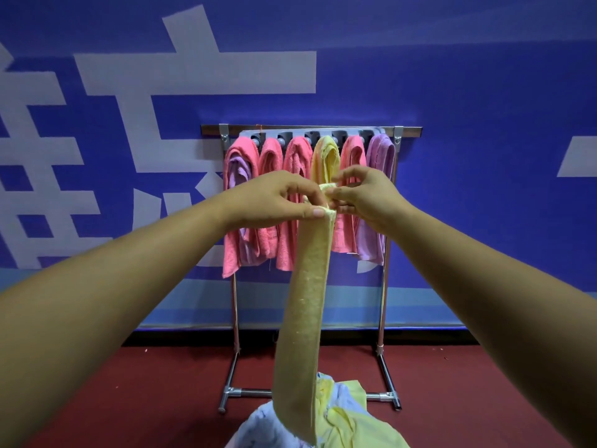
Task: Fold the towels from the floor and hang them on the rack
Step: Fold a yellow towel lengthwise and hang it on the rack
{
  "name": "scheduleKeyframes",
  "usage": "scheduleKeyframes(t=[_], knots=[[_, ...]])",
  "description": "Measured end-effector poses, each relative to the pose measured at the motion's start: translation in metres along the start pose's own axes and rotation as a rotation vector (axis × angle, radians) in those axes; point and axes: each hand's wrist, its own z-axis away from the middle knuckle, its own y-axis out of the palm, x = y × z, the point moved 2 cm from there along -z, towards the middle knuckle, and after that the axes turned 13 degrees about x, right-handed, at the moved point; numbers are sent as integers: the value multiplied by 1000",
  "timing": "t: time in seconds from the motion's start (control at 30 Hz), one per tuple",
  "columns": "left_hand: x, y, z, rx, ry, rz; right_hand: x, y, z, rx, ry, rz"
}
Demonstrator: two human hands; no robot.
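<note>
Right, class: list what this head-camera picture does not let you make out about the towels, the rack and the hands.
All in the head view:
1. Floor pile: cut off by the bottom edge and crossed by the yellow towel; its count is unclear.
2. Yellow towel's top end: hidden by the fingers of the left hand and right hand.
3. The rack and its pegs: mostly covered by the hung towels.
</note>
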Motion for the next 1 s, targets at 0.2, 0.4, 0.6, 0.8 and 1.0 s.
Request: scheduleKeyframes(t=[0.2, 0.4, 0.6, 0.8, 1.0], knots=[[11, -4, -6, -281, -136, -63, 12, 16, 5, 120, -67, 11], [17, -8, -4, -344, -150, 24, 23, 24, 14, 316, -70, -118], [17, -6, -1, -307, -149, 93, 17, 27, 15, 286, -100, 56], [30, -11, 12, 28, -285, 98, 16, 23, 20, 233, -150, 219], [37, -12, 15, -167, -283, -332, 3, 18, 25, 134, -94, 321]])
